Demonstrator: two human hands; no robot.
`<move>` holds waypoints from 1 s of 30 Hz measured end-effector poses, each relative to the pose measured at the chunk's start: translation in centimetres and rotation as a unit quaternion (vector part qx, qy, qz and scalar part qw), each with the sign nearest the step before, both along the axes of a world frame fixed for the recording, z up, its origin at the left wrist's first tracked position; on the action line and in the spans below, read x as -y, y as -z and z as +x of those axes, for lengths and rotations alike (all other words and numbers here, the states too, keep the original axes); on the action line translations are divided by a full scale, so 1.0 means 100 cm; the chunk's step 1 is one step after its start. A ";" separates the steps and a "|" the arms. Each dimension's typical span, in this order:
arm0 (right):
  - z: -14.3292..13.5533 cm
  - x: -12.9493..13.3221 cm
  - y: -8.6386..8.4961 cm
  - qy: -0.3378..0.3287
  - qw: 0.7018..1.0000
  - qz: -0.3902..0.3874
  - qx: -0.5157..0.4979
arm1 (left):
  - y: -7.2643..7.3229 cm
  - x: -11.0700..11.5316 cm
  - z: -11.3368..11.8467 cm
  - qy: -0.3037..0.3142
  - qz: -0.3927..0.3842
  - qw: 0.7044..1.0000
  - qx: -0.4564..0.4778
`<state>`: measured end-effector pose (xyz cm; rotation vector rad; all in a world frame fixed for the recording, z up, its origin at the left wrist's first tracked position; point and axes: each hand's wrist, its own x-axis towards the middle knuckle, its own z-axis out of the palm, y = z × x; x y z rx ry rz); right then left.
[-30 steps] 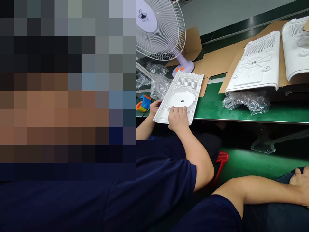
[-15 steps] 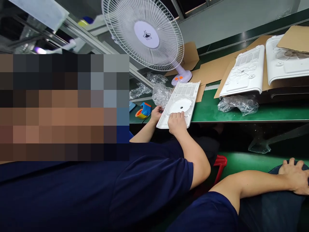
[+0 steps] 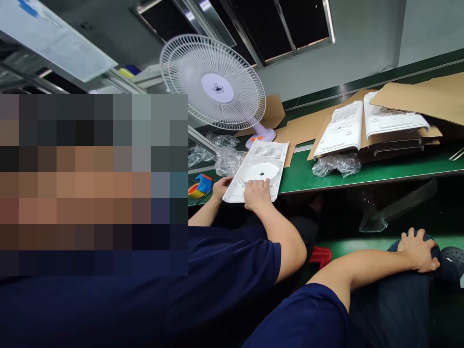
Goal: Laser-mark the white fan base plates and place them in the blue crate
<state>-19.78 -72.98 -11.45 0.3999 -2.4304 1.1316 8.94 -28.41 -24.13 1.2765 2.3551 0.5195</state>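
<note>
My left hand [image 3: 420, 250] rests on the knee of my dark trousers [image 3: 391, 304], palm down, with its fingers spread over the cloth. It holds nothing. My right hand is out of view. To the left, a co-worker in a dark blue shirt [image 3: 232, 261] sits at the green bench. This person's two hands are on a white plastic panel [image 3: 259, 170] with a slotted grille and a round recess, tilted at the bench edge. One of those hands [image 3: 258, 193] lies on the panel's near end; the other [image 3: 221, 187] is at its left side, partly hidden.
A white desk fan [image 3: 217, 87] stands on the green bench [image 3: 300, 179]. White panels [image 3: 342, 128] lie on cardboard [image 3: 413, 99] to the right, with clear plastic wrap [image 3: 335, 165] beneath. A blue and yellow tape dispenser [image 3: 200, 186] sits at the left. A red stool part [image 3: 321, 256] shows below.
My view has turned, so the bench things appear further left and a dark shoe shows at the right. My left hand stays on the knee; the co-worker still handles the panel.
</note>
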 end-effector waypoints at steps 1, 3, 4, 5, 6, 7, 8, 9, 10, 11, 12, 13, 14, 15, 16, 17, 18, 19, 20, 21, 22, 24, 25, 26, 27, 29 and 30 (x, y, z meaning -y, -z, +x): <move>-0.001 -0.002 -0.002 0.006 1.000 -0.007 0.006 | 0.001 0.000 0.000 -0.001 0.000 1.000 -0.005; -0.001 -0.008 -0.008 0.019 0.999 -0.019 0.018 | 0.004 0.001 -0.001 0.002 -0.003 1.000 -0.010; -0.001 -0.011 -0.012 0.024 0.999 -0.024 0.024 | 0.004 0.002 -0.002 0.004 -0.005 1.000 -0.012; -0.001 -0.015 -0.016 0.030 0.999 -0.028 0.029 | 0.005 0.003 -0.004 0.007 -0.007 1.000 -0.013; 0.000 -0.019 -0.021 0.035 0.998 -0.031 0.034 | 0.005 0.004 -0.005 0.008 -0.009 1.000 -0.015; 0.001 -0.022 -0.025 0.042 0.998 -0.034 0.039 | 0.004 0.005 -0.006 0.008 -0.010 1.000 -0.017; 0.003 -0.025 -0.029 0.048 0.997 -0.036 0.041 | 0.004 0.006 -0.006 0.008 -0.011 1.000 -0.019; 0.006 -0.028 -0.032 0.053 0.997 -0.037 0.042 | 0.003 0.007 -0.006 0.008 -0.011 1.000 -0.022; 0.009 -0.031 -0.036 0.057 0.997 -0.036 0.041 | 0.003 0.007 -0.006 0.007 -0.012 1.000 -0.024; 0.014 -0.032 -0.039 0.059 0.997 -0.033 0.040 | 0.003 0.007 -0.005 0.007 -0.012 1.000 -0.026; 0.019 -0.033 -0.041 0.062 0.997 -0.028 0.039 | 0.003 0.008 -0.004 0.007 -0.012 1.000 -0.027; 0.024 -0.034 -0.044 0.064 0.997 -0.020 0.038 | 0.003 0.007 -0.003 0.007 -0.013 0.999 -0.028; 0.029 -0.034 -0.046 0.067 0.997 -0.011 0.038 | 0.003 0.007 -0.003 0.007 -0.013 0.999 -0.029; 0.035 -0.034 -0.048 0.070 0.997 0.000 0.037 | 0.004 0.007 -0.002 0.007 -0.014 0.999 -0.030; 0.040 -0.033 -0.051 0.072 0.997 0.011 0.036 | 0.005 0.006 -0.001 0.007 -0.015 0.999 -0.031; 0.046 -0.033 -0.053 0.072 0.997 0.022 0.033 | 0.005 0.006 -0.001 0.008 -0.016 0.999 -0.032; 0.052 -0.032 -0.055 0.070 0.997 0.030 0.029 | 0.006 0.006 -0.001 0.009 -0.016 0.999 -0.032; 0.057 -0.031 -0.056 0.069 0.996 0.041 0.024 | 0.007 0.006 -0.001 0.010 -0.017 0.999 -0.031; 0.063 -0.031 -0.058 0.069 0.996 0.057 0.019 | 0.008 0.006 -0.001 0.012 -0.017 0.999 -0.030; 0.069 -0.030 -0.059 0.071 0.994 0.080 0.015 | 0.008 0.006 -0.002 0.012 -0.017 0.999 -0.029; 0.074 -0.030 -0.061 0.075 0.991 0.109 0.011 | 0.009 0.007 -0.002 0.013 -0.017 0.999 -0.027; 0.085 -0.029 -0.064 0.089 0.981 0.170 0.007 | 0.010 0.008 -0.003 0.014 -0.017 0.999 -0.024; 0.089 -0.028 -0.065 0.095 0.976 0.194 0.004 | 0.010 0.009 -0.004 0.014 -0.016 1.000 -0.022; 0.094 -0.027 -0.067 0.098 0.974 0.206 -0.001 | 0.011 0.009 -0.005 0.014 -0.016 1.000 -0.020; 0.098 -0.027 -0.069 0.100 0.972 0.211 -0.007 | 0.011 0.010 -0.005 0.015 -0.015 1.000 -0.017; 0.104 -0.026 -0.075 0.097 0.973 0.209 -0.023 | 0.011 0.011 -0.005 0.016 -0.013 1.000 -0.013; 0.106 -0.027 -0.077 0.094 0.974 0.206 -0.030 | 0.010 0.011 -0.005 0.015 -0.011 1.000 -0.012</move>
